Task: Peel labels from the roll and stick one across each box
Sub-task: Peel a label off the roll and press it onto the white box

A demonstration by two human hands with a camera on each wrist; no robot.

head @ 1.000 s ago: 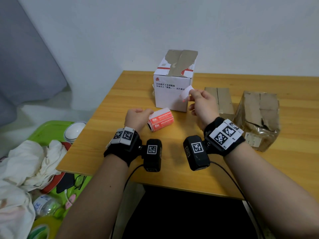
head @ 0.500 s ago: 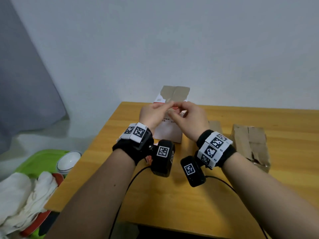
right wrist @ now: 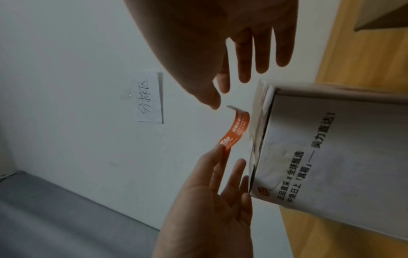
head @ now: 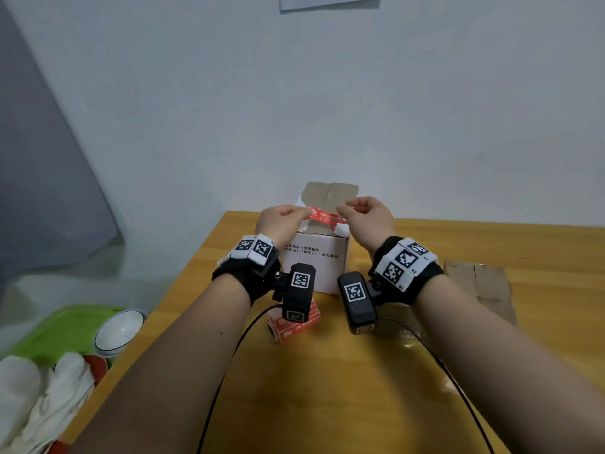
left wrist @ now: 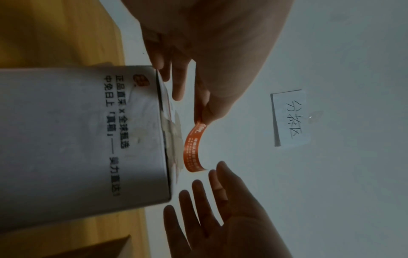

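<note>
An orange label (head: 324, 218) hangs curved just above the top of the white box (head: 314, 267). My left hand (head: 306, 212) pinches the label's left end between thumb and forefinger, as the left wrist view shows around the left hand (left wrist: 204, 117). My right hand (head: 342, 209) hovers at the other end. In the right wrist view the right hand (right wrist: 217, 97) has straight fingers and a small gap to the label's free end (right wrist: 232, 107). The label roll (head: 294, 326) lies on the table in front of the box, partly hidden by my left wrist camera.
A brown cardboard box (head: 481, 286) sits on the wooden table (head: 327, 388) to the right. Off the table's left edge are a green tray (head: 59, 329), a white bowl (head: 119, 329) and white cloths (head: 39, 388). A paper note (left wrist: 289, 118) hangs on the wall.
My left hand left the roll and met the right hand at the white box. The hands have since drawn apart, the label stretched between them over the box top, its right end free.
</note>
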